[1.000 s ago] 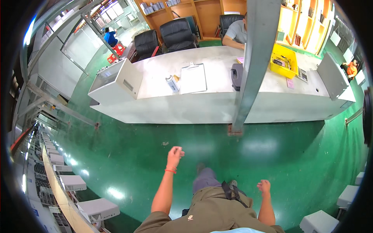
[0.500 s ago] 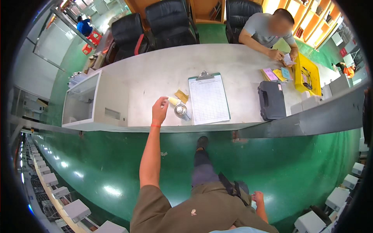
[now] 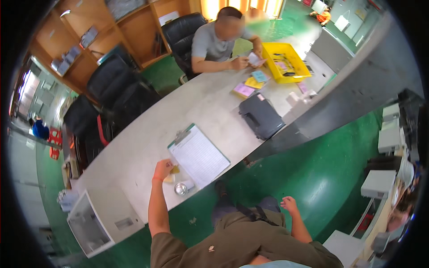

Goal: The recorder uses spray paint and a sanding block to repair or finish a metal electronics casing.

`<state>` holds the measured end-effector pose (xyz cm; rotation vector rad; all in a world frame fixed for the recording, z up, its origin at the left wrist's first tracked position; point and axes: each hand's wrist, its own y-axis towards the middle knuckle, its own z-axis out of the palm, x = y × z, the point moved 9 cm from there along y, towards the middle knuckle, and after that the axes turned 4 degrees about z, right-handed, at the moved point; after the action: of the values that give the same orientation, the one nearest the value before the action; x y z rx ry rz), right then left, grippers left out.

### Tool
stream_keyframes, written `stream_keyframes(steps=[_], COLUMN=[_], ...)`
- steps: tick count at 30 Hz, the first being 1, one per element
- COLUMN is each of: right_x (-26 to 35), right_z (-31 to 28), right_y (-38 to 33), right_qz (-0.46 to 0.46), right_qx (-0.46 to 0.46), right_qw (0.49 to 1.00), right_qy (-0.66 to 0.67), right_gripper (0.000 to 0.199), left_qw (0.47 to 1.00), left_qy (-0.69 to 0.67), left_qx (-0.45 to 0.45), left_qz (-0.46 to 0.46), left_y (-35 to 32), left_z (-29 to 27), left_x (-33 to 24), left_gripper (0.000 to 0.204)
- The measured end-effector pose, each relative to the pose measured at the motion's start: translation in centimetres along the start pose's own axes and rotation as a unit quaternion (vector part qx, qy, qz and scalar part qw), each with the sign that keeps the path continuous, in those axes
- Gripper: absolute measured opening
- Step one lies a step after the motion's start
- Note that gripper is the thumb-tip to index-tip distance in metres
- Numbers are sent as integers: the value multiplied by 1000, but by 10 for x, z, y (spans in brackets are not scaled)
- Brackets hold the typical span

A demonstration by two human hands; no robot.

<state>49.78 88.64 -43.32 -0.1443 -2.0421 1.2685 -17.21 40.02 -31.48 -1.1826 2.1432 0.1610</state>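
Left hand [image 3: 162,169]: reaches forward over the near edge of the long white table [image 3: 147,134], fingers curled down over a small yellowish item [image 3: 174,170] lying on the tabletop; whether the fingers actually pinch it or only rest on it cannot be told at this size.
Small yellowish item: flat on the table, just beside the near corner of the clipboard [image 3: 199,155], partly covered by the hand.
Right hand [image 3: 289,204]: hangs at the person's side over the green floor [image 3: 313,169], well apart from the table, fingers loosely curled and holding nothing.
Clipboard: lies flat with its clip toward the far side and a printed sheet face up, so the sheet reads from the standing side of the table.
Small round metal tin [image 3: 180,189]: stands near the table's front edge, just beside a small white slip [image 3: 189,184], both within the left hand's easy reach.
Dark grey case [image 3: 261,117]: lies closed and flat further along the table, apart from the clipboard.
Yellow tray [image 3: 286,62]: sits at the far end beside the seated person [image 3: 219,42], who holds a small card [image 3: 254,59] over coloured paper slips [image 3: 251,84] spread before them.
White box-shaped machine [image 3: 103,221]: stands at the table's near left end, clear of the hand.
Black office chairs [image 3: 111,96]: stand behind the table, unoccupied except the one under the seated person.
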Motion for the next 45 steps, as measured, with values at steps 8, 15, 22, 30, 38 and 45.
stream_keyframes(steps=[8,15,22,30,38,45], right_x=[-23,121,156,143,217,312], right_z=[-12,9,-155,-323,-415,-513], right_y=[32,-25,-103,-94,-31,52], right_qz=[-41,-132,-195,-268,-294,-315], right_qx=[-56,137,217,115,49,54], right_qw=[998,974,874,845,821,814], right_qy=[9,126,388,449,487,486], right_gripper=[28,39,36,6,10,22], left_qw=[982,933,872,851,826,775], left_qy=[-14,-135,-242,-266,-345,-382], left_qx=[-144,9,146,297,376,401], left_qz=[119,334,399,342,240,304], left_y=[-27,-81,-143,-137,-36,83], left_z=[-109,73,314,414,511,552], left_x=[-218,-506,-716,-827,-890,-1001], left_gripper=[9,19,24,26,24,29])
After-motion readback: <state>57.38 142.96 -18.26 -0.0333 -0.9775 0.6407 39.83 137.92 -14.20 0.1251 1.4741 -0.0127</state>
